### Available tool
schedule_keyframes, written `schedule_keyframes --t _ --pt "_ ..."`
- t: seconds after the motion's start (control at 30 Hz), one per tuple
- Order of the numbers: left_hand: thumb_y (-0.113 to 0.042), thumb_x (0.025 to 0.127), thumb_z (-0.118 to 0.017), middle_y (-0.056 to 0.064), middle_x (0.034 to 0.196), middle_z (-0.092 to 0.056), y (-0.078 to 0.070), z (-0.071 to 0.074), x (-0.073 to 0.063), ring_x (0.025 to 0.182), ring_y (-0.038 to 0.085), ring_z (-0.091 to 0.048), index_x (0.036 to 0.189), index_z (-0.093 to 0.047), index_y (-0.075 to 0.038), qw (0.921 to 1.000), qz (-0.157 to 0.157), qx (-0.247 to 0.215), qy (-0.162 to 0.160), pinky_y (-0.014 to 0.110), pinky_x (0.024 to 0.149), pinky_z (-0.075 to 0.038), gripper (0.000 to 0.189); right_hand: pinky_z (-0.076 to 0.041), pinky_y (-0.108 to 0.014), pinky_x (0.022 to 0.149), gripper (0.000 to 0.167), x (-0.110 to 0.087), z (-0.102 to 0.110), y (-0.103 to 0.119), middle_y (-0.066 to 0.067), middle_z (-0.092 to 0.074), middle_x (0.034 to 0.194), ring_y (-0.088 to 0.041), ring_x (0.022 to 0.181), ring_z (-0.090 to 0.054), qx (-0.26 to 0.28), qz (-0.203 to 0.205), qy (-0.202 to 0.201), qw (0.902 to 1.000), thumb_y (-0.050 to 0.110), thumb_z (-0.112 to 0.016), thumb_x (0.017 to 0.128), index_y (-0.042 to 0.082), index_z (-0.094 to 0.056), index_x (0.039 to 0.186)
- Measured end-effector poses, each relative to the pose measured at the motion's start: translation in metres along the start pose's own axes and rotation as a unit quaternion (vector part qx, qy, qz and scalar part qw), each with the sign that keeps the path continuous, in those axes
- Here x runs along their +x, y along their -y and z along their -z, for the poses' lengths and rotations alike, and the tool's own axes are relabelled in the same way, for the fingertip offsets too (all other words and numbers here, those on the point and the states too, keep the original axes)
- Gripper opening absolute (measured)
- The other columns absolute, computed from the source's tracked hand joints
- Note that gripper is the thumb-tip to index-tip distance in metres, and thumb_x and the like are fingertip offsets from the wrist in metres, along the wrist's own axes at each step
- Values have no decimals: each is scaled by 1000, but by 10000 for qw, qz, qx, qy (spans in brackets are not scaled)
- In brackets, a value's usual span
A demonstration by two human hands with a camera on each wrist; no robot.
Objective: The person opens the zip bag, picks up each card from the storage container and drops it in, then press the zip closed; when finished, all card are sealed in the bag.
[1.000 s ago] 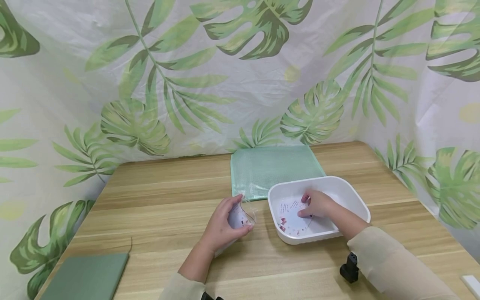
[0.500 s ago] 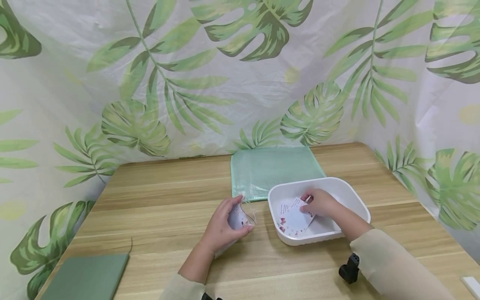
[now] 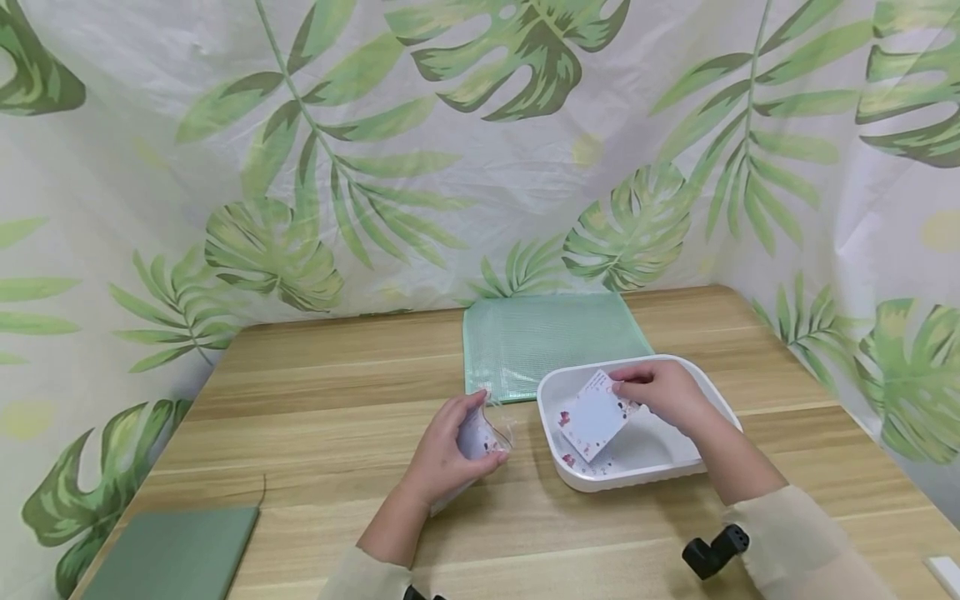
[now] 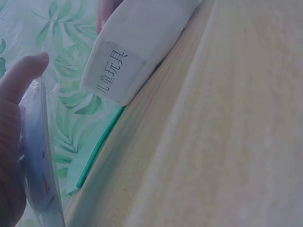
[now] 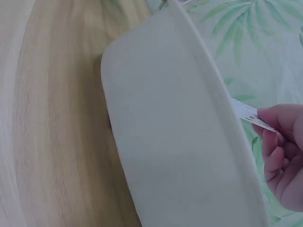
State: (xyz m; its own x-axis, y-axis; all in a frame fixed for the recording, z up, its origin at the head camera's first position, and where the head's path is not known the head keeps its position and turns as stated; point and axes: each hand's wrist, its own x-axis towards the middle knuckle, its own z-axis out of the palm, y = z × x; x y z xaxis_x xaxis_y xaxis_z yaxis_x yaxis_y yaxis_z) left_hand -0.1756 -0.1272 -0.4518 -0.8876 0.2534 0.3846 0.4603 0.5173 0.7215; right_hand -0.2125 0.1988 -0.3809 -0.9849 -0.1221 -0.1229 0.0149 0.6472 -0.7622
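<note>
My left hand (image 3: 442, 458) holds a clear plastic bag (image 3: 476, 437) with flower-printed paper in it, the thumb and fingers spread round its bowed opening. In the left wrist view the bag (image 4: 40, 156) stands edge-on beside the palm. Over the white plastic basin (image 3: 549, 446), my right hand (image 3: 667, 400) pinches a square white card (image 3: 596, 417) by one corner. Red flowers and small lettering decorate that card, which is tilted. Part of another printed card (image 3: 573, 463) shows beneath it on the basin floor. From the right wrist, the basin wall (image 5: 165, 118) hides most of the pinched card (image 5: 246, 112).
A mint-green mesh pouch (image 3: 551, 337) lies behind the basin, partly covered by it. At the table's left front is a dark green flat item (image 3: 176, 550) with a thin cord. A white object (image 3: 945, 575) sits at the right edge. The basin carries a printed label (image 4: 116, 71).
My right hand has pinched the card and lifted it up from the basin floor, moving slightly right and back. Another card has come into view underneath. My left hand stays in place with the bag.
</note>
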Motion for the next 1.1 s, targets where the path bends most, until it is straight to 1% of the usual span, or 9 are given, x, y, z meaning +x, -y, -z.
schedule_keyframes --t 0.1,0.17,0.27,0.4,0.47,0.67,0.8,0.93,1.1 --pt "-32 67 -87 4 129 -59 0 0 0 110 18 -56 140 -52 -13 10000 4 4 13 30 86 -50 83 -48 -28 66 37 -4 1 4 -9 -72 102 -15 79 -57 308 -44 -300 9991 25 -68 91 4 -68 122" --pt "-32 68 -87 4 129 -59 0 0 0 110 18 -55 140 -52 -13 10000 10 15 27 30 86 -50 83 -49 -28 67 38 -8 2 6 -6 -71 98 -15 79 -56 459 -59 -476 9978 27 -67 92 5 -68 122" --pt "-32 68 -87 5 129 -59 -1 0 0 110 19 -55 140 -51 -11 10000 -9 34 48 30 85 -50 83 -51 -28 70 39 -13 1 10 3 -71 92 -13 77 -57 784 -74 -768 9939 29 -67 92 5 -68 122" --pt "-32 68 -87 6 129 -58 -1 0 0 110 19 -55 140 -51 -10 10000 -16 47 55 31 86 -50 84 -52 -23 69 41 -20 -8 18 14 -70 87 -6 72 -58 1381 9 -1204 9831 28 -70 90 2 -68 122" --pt "-33 68 -87 5 130 -58 -1 0 0 110 19 -55 141 -51 -11 10000 -9 63 58 31 86 -50 84 -52 -21 67 40 -22 -15 22 17 -69 84 -4 70 -58 1682 33 -1344 9765 25 -71 90 0 -67 121" --pt "-34 68 -87 5 129 -59 -3 2 0 112 19 -55 140 -51 -11 9999 -53 92 92 33 88 -50 84 -51 -20 65 37 -26 -41 38 15 -67 81 -4 69 -57 2433 -143 -1544 9575 21 -71 90 -1 -68 120" --pt "-34 68 -87 5 129 -59 -4 2 0 111 18 -55 140 -51 -11 9998 -103 113 99 31 88 -49 84 -50 -19 64 34 -27 -58 45 12 -69 82 -4 69 -58 2738 -158 -1584 9485 17 -71 89 -1 -69 118" --pt "-35 68 -87 5 130 -59 -4 2 0 110 17 -55 140 -51 -10 9998 -103 129 98 30 87 -49 84 -51 -19 64 30 -27 -68 46 8 -70 85 -5 69 -59 2692 -111 -1536 9507 16 -71 89 0 -71 115" --pt "-34 67 -86 7 131 -58 -5 2 0 113 19 -55 140 -51 -9 9998 -32 171 82 33 90 -48 85 -51 -20 63 29 -28 -71 44 5 -72 87 -5 69 -59 2556 -48 -1536 9545 15 -72 88 1 -72 113"
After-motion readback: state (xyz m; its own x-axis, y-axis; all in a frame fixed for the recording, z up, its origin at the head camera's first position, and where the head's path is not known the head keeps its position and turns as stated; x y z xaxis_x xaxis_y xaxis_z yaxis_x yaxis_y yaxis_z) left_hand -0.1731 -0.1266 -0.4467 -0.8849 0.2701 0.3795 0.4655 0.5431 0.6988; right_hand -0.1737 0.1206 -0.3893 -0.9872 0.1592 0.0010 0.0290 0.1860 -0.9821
